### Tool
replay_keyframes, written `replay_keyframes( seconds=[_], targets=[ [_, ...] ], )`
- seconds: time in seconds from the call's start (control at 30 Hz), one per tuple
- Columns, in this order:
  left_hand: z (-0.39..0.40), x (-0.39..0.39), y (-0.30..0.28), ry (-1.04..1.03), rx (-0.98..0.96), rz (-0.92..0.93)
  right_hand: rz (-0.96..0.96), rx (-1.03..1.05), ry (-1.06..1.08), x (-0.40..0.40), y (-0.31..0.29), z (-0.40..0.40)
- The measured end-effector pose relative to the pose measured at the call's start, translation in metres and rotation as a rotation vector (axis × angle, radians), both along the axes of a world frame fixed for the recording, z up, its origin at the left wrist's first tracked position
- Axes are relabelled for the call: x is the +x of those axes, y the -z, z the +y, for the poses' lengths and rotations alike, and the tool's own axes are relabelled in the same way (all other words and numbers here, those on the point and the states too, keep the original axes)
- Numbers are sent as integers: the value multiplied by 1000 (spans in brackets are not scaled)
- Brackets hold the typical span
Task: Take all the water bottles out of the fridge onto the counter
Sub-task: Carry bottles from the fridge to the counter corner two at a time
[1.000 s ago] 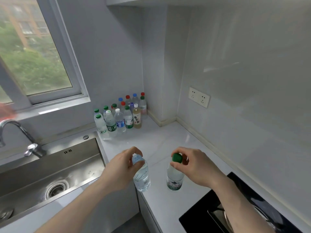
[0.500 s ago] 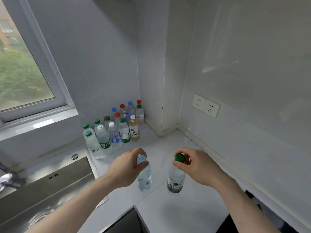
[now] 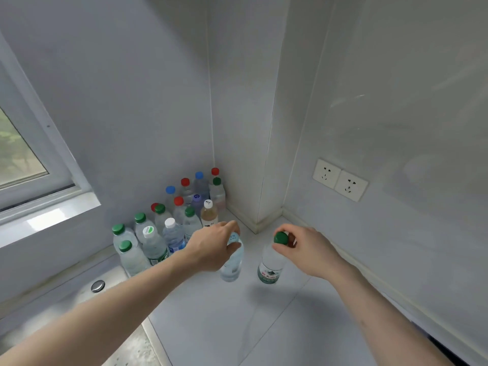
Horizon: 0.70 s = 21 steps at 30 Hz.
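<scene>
Two bottles are held near the corner of the counter point(image 3: 277, 326), one in each hand. The left hand point(image 3: 211, 247) curls its fingers round the neck of a clear bottle point(image 3: 232, 262) with a pale blue cap; its long axis runs nearly upright, cap up, tilted a little toward the camera, base low over the counter or touching it; I cannot tell which. The right hand point(image 3: 306, 249) pinches the top of a green-capped bottle point(image 3: 269, 262) with a green and red label, also near upright, cap up, base close to the counter. The two stand just beside each other, apart. Both look filled with clear water.

Behind the left hand a cluster of bottles point(image 3: 171, 225) stands upright against the wall, caps green, red, blue and white; one holds a yellowish drink. A double socket point(image 3: 340, 179) sits on the right wall, a window point(image 3: 31, 165) on the left, and a sink rim point(image 3: 97, 286) lies at lower left.
</scene>
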<state>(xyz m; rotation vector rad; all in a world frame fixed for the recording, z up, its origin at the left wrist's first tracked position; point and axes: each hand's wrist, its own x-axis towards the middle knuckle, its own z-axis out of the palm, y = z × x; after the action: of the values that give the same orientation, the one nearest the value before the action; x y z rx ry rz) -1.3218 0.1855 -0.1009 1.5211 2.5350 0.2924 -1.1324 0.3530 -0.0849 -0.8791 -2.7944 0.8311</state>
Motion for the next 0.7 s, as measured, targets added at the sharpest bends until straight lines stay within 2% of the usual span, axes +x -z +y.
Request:
replay_keyframes(
  seconds=[0.4, 0.7],
  targets=[
    [71, -82, 38, 63, -64, 100, -74, 76, 48, -83, 21, 35],
    [117, -128, 51, 24, -149, 81, -164, 90, 55, -126, 39, 68]
  ],
)
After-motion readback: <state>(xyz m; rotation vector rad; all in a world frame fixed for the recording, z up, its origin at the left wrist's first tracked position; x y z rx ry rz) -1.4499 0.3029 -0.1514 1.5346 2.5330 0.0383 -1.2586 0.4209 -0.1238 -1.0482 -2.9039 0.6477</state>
